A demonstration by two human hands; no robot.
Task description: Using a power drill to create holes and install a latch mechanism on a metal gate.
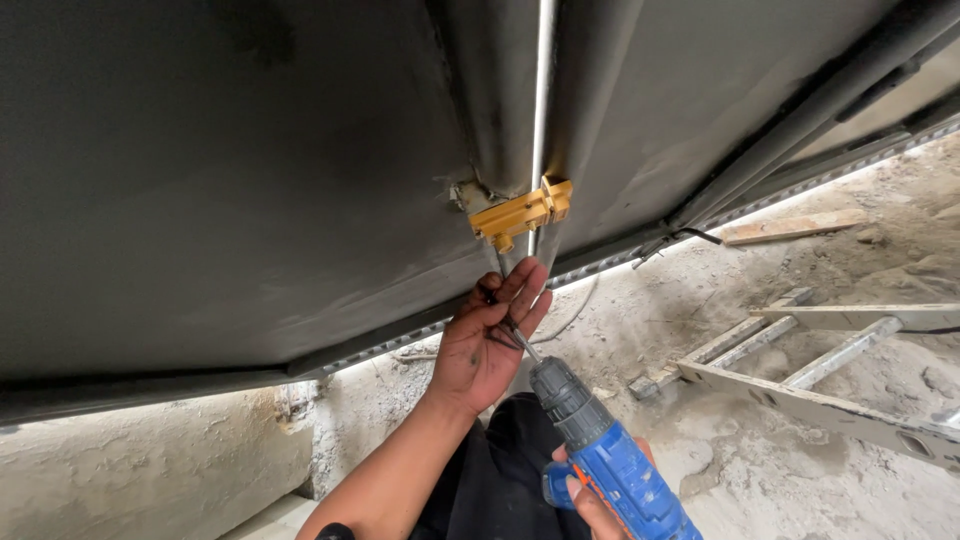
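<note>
Your surroundings, listed. Dark grey metal door panels: two leaves, filling the upper view, meeting at a narrow vertical gap where daylight shows. Perforated metal track: runs along the foot of the panels. Floor: rough, dusty, pale concrete with rubble. Ladder: lying flat at your right. Wooden plank: resting near the track. Low rough wall: lower left.

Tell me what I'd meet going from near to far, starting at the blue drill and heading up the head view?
Right hand on the blue drill → drill bit → left hand steadying the bit → yellow sliding bolt on the dark metal gate.
</note>
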